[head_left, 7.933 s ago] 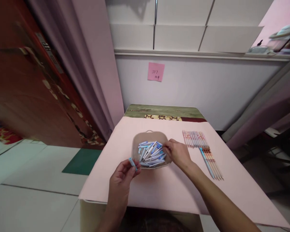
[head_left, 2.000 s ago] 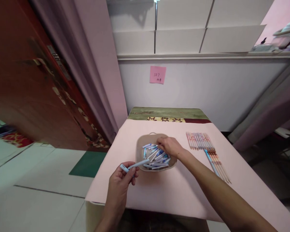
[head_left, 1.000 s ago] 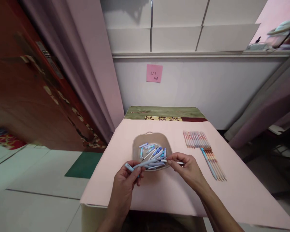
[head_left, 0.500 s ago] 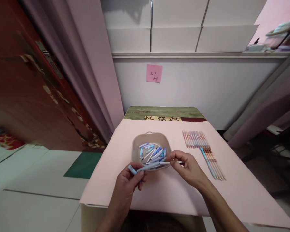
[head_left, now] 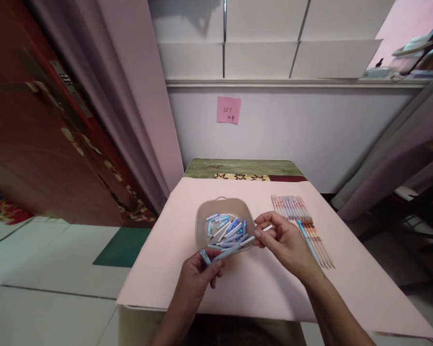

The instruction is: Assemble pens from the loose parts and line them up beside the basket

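Note:
My left hand point(head_left: 197, 276) is closed on a light blue pen barrel point(head_left: 229, 251) and a light blue pen cap point(head_left: 205, 257). Between the thumb and fingers of my right hand point(head_left: 285, 242) is a thin white pen refill point(head_left: 248, 240). Its left end meets the open end of the barrel; I cannot tell how far inside it reaches. Both hands hover over the near side of a beige plastic basket point(head_left: 201, 223). Inside lie several loose blue and lilac pen parts point(head_left: 223, 224) and white refills.
To the right, a row of pens with clear and reddish barrels point(head_left: 290, 207) lies on the pink tablecloth point(head_left: 159, 269). Below it are several peach pens point(head_left: 321, 245) and one light blue pen point(head_left: 308, 242). A pink note point(head_left: 228, 110) is stuck on the white wall behind.
My right hand has risen slightly, so the refill now slants up to the right instead of lying nearly level. The barrel has tilted with it. Both hands keep their hold.

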The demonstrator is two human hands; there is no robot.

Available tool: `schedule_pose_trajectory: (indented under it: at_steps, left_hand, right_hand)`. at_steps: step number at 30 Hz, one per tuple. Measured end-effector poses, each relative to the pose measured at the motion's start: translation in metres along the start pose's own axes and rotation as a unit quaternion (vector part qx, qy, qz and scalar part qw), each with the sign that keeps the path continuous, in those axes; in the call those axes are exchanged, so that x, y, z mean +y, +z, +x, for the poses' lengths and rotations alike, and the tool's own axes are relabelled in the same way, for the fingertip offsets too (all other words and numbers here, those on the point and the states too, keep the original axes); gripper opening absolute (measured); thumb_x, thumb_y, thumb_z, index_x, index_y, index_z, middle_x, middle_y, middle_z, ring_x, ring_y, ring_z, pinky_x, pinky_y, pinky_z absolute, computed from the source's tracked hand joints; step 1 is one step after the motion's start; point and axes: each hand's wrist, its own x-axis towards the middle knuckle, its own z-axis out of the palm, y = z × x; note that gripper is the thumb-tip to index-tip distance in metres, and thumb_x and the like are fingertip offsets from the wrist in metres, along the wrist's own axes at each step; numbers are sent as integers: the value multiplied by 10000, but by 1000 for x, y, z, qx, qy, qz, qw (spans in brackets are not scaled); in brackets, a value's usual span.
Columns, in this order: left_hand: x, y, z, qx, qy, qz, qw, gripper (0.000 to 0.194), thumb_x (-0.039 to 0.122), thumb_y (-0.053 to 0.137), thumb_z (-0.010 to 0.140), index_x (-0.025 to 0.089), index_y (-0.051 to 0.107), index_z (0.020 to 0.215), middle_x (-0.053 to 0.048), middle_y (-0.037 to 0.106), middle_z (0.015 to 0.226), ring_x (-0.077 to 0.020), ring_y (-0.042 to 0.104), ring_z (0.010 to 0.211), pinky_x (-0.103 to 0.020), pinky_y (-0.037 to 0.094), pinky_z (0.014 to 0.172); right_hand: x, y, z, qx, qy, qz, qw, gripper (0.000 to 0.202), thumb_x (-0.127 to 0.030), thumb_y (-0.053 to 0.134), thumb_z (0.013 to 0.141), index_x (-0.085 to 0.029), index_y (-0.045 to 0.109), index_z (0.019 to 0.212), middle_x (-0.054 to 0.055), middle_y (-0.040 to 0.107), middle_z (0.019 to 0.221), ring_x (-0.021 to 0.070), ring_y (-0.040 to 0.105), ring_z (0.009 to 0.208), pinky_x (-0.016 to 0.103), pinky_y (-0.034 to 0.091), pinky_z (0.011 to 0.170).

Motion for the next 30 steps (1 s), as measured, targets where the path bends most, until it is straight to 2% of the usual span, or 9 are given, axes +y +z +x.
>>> schedule_pose_trajectory:
  at_steps: [6, 10, 13, 18, 20, 22, 25, 27, 30]
  left_hand:
    - [-8, 9, -1, -52, -14, 12, 998, 296, 360, 787, 611, 137, 709, 790, -19, 582, 554, -121, 489, 481, -217, 363, 395]
    - [-11, 11, 0, -59, -6, 7, 998, 300, 371, 776, 628, 138, 731, 811, -23, 580, 555, -108, 471, 464, -217, 361, 395]
    - [-9, 14, 1, -64, -1, 4, 998, 284, 364, 771, 642, 143, 739, 817, -20, 573, 550, -105, 468, 470, -220, 368, 411]
    - [-5, 19, -2, -60, -37, -41, 997, 304, 370, 789, 622, 141, 737, 814, -58, 636, 635, -127, 526, 534, -218, 374, 429]
    - [-3, 20, -4, -51, -56, -70, 995, 299, 353, 792, 625, 144, 735, 831, -66, 656, 677, -121, 535, 550, -210, 370, 440]
    - [-2, 21, -5, -38, -64, -96, 993, 297, 336, 795, 627, 146, 730, 846, -65, 665, 698, -115, 540, 559, -205, 369, 451]
    - [0, 23, -4, -24, -59, -114, 991, 295, 329, 796, 630, 140, 723, 845, -60, 664, 705, -110, 539, 562, -204, 370, 456]
    - [1, 26, -2, -29, -50, -108, 993, 294, 338, 791, 635, 131, 719, 830, -49, 648, 684, -110, 535, 555, -205, 369, 449]
    - [-1, 28, -1, -40, -39, -92, 994, 317, 357, 790, 631, 120, 709, 826, -37, 627, 647, -112, 523, 533, -207, 358, 425]
  right_hand:
    - [1, 4, -2, 65, -50, 45, 996, 328, -385, 715, 761, -205, 562, 987, 13, 671, 776, 141, 652, 634, 258, 536, 618]
    - [-1, 7, -5, 95, -89, -66, 989, 211, -371, 687, 788, -206, 636, 908, 10, 679, 703, 148, 642, 630, 239, 512, 588]
    - [-2, 13, -6, 99, -110, -126, 981, 205, -371, 634, 834, -213, 678, 957, 6, 684, 678, 152, 639, 630, 244, 511, 611]
    - [1, 21, -6, 49, -118, -111, 985, 249, -365, 575, 880, -229, 689, 1056, 44, 724, 935, 187, 671, 843, 286, 525, 780]
    - [6, 22, -7, 35, -102, -72, 992, 326, -371, 542, 902, -236, 622, 1187, 53, 705, 1026, 193, 660, 921, 307, 515, 837]
    - [12, 24, -8, 27, -73, -17, 997, 357, -386, 530, 908, -229, 583, 1224, 60, 696, 1039, 193, 654, 933, 312, 514, 843]
    - [23, 34, -11, -10, -37, 37, 999, 274, -391, 606, 860, -195, 654, 1045, 63, 697, 963, 194, 653, 879, 302, 517, 803]
    - [28, 43, -14, -37, -25, 60, 997, 236, -386, 644, 831, -174, 673, 929, 52, 678, 873, 172, 641, 754, 285, 521, 706]
    - [31, 54, -14, -48, -5, 124, 991, 244, -404, 645, 824, -163, 662, 862, 28, 629, 775, 130, 572, 599, 257, 483, 556]
